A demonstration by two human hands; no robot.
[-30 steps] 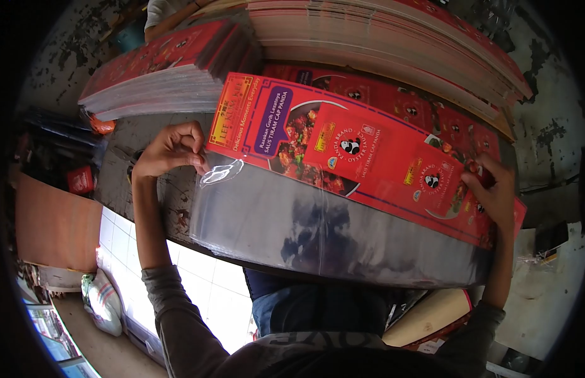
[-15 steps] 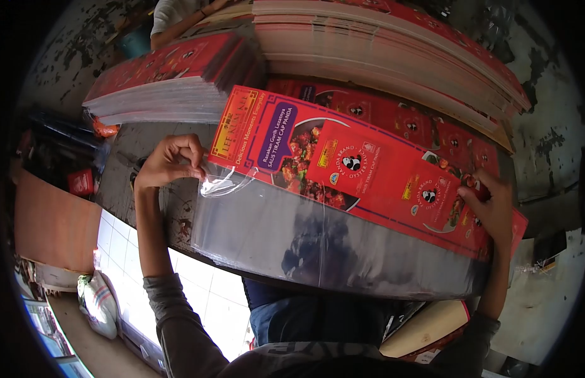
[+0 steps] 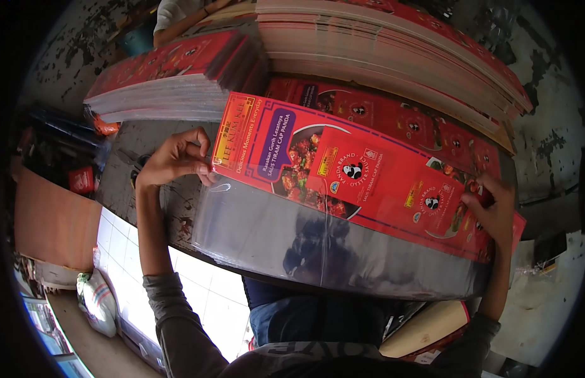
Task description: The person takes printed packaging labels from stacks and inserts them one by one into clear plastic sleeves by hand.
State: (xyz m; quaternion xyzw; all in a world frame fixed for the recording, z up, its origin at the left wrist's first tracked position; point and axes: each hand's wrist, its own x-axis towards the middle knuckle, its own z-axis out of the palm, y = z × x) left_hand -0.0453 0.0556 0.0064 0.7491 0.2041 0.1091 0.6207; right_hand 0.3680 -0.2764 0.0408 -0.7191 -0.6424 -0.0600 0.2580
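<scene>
A long red printed card (image 3: 393, 183) with panda oyster sauce pictures lies slanted in front of me. Under its lower edge is a stack of clear plastic sleeves (image 3: 261, 223), glossy with reflections. My left hand (image 3: 176, 157) is closed, thumb and fingers pinching the thin clear film at the card's left corner; whether the card's corner is also pinched I cannot tell. On the card's right end, my right hand (image 3: 494, 208) grips with the thumb on top and fingers at the far edge. Film seems to cover the card's lower part.
More red cards (image 3: 425, 126) lie just behind. A tall stack of cards (image 3: 380, 57) stands at the back, and a stack of sleeved cards (image 3: 160, 82) at back left. Another person's arm (image 3: 182, 28) shows beyond. Scissors-like dark handles (image 3: 140, 165) lie left on the table (image 3: 125, 142).
The card's left end has shifted slightly down and left. The raised, shiny fold of film by my left hand has flattened. My right hand has barely moved.
</scene>
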